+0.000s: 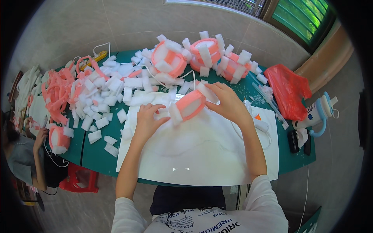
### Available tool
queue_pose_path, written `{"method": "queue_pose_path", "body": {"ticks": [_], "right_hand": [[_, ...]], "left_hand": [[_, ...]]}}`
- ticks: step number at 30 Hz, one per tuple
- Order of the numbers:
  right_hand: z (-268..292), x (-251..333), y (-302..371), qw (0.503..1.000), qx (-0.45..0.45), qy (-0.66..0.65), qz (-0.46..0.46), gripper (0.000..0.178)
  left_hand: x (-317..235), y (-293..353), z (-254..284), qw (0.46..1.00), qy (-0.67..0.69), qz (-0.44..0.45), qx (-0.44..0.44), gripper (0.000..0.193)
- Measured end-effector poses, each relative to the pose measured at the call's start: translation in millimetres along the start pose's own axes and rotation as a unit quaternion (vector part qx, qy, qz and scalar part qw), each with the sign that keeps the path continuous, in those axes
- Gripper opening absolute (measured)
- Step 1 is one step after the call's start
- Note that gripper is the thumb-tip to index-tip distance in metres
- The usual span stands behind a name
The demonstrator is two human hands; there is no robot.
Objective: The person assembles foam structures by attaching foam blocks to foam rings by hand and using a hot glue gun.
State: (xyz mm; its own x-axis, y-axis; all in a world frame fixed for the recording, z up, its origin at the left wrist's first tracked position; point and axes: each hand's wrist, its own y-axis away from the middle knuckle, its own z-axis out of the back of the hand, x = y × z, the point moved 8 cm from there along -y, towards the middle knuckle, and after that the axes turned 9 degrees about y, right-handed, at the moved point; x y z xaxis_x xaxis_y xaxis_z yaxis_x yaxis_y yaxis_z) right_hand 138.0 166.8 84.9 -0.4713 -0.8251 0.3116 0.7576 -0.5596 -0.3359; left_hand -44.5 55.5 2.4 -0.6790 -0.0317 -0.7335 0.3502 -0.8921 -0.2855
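Observation:
A pink-and-white foam piece (pixel 189 105) with white foam blocks at its two ends is held over the white board (pixel 194 151). My right hand (pixel 228 103) grips its upper right end, with thumb and fingers around the white foam block (pixel 208 94). At the other end, my left hand (pixel 149 119) has thumb and fingers apart, the thumb tip beside or touching the lower left white block (pixel 175 113). Whether that thumb presses on the block is hard to see. To the right of the board's middle lies a white corded tool (pixel 261 125) with an orange part.
Loose white foam blocks (pixel 103 122) and pink foam strips (pixel 56 93) cover the green table's left side. Several similar pink-and-white pieces (pixel 169 60) stand behind the board. A red plastic bag (pixel 287 91) and a bottle (pixel 312 114) are right. Another person (pixel 25 159) works at left.

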Motion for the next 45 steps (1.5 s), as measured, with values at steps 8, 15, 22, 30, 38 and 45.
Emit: {"method": "queue_pose_path", "body": {"ticks": [8,15,22,30,38,45], "right_hand": [[-8,-8,-1,1.0,0.017,0.017,-0.008,0.059],[-6,7,-1,0.999,-0.035,0.016,0.037,0.057],[-14,14,10,0.985,-0.002,-0.168,-0.028,0.064],[-89,0,70,0.874,0.132,-0.411,-0.222,0.065],[-125,1,90,0.729,0.102,-0.619,-0.273,0.061],[-129,8,83,0.733,0.118,-0.621,-0.253,0.06]], "left_hand": [[-19,1,-13,1.0,-0.008,-0.02,-0.005,0.041],[-12,-2,-3,0.994,0.084,-0.059,-0.036,0.033],[-20,1,28,0.944,0.288,-0.039,-0.155,0.029],[-48,7,30,0.948,0.225,-0.142,-0.172,0.029],[-74,12,28,0.943,0.214,-0.217,-0.133,0.027],[-94,0,17,0.949,0.147,-0.279,-0.001,0.027]]}}
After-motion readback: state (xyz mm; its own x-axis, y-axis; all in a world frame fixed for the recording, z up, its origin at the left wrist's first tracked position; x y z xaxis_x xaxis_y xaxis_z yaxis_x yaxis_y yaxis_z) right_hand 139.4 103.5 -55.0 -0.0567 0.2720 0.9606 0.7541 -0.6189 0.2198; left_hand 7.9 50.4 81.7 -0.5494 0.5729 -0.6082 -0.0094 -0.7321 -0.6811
